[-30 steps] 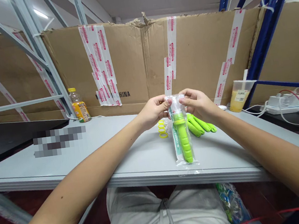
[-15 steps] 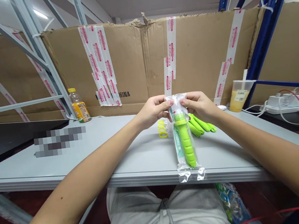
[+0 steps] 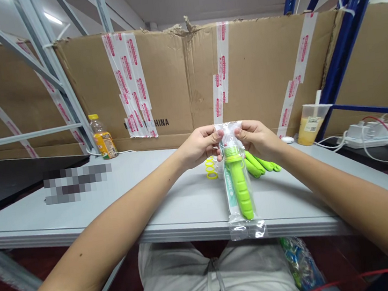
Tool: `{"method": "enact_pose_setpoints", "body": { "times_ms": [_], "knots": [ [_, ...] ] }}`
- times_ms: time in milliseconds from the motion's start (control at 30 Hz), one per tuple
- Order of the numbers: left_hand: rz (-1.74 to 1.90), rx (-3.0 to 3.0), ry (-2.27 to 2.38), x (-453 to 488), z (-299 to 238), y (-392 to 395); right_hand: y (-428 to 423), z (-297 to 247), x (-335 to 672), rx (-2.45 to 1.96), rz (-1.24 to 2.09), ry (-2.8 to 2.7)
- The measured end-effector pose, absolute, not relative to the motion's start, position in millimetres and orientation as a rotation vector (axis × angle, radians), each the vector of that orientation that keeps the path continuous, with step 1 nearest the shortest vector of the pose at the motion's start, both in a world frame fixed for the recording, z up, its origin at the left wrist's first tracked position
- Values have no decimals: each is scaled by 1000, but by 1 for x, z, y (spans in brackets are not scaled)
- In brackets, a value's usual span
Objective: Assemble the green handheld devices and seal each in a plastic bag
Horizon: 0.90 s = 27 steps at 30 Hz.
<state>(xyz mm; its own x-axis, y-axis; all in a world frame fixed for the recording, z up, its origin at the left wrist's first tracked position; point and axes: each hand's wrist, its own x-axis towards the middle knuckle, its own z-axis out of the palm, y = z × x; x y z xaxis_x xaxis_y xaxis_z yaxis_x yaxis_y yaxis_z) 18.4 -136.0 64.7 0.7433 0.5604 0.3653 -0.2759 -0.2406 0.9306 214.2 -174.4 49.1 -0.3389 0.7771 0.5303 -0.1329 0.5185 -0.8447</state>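
my left hand (image 3: pixel 199 146) and right hand (image 3: pixel 257 138) pinch tight the top of the clear bag (image 3: pixel 239 192), which hangs long toward 6 o'clock.

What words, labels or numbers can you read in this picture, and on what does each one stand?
"CHINA": on the cardboard box, start hidden by tape.
Blurred: sideways white letters on the teal card inside the clear packet.
Too small: red tape print, cup label, bottle label.
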Motion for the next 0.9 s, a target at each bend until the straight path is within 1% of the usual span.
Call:
{"method": "enact_pose_setpoints", "body": {
  "times_ms": [200, 300, 400, 467, 533, 600, 633, 900],
  "knots": [
    [863, 1592, 265, 16, 68, -134, -178, 54, 213, -504, 1184, -1614],
    [1118, 1468, 314, 3, 79, -110, -176, 59, 218, -532, 1165, -1570],
    [1522, 1239, 327, -23, 89, -68, -169, 62, 226, -587, 1078, -1482],
    [1683, 1060, 381, -45, 89, -39, -163, 61, 232, -625, 1039, -1420],
    [1756, 949, 519, -67, 81, -15, -157, 60, 237, -664, 1011, -1380],
    [1794, 889, 821, -84, 68, 1, -153, 58, 241, -702, 988, -1362],
    [1784, 875, 901, -90, 61, 7, -151, 57, 242, -721, 982, -1357],
    [1565, 974, 1354, -109, 18, 24, -145, 51, 244, -851, 991, -1351]
  ]
}}
